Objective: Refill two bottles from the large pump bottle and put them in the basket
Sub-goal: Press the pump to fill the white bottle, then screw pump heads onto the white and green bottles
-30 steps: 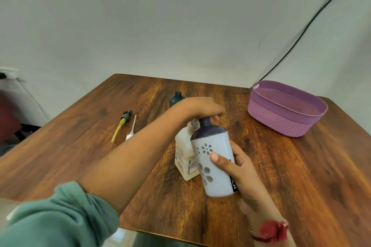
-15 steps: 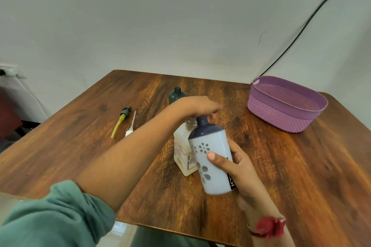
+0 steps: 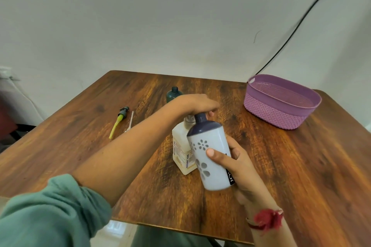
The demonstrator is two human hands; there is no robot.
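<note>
Wooden table (image 3: 301, 166): right hand (image 3: 239, 166) grips floral bottle (image 3: 208, 146), still tilted at large pump bottle (image 3: 180, 152); left hand (image 3: 196, 103) atop it, grip unclear; refilling continues.

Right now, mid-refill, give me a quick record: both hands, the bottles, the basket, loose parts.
left hand: lies over the top of the pump bottle
right hand: holds the white bottle, tilted, neck near the left hand
green bottle: stands behind the left arm
basket: far right, no bottle inside
loose parts: yellow pump, white pump, lying at left
</note>
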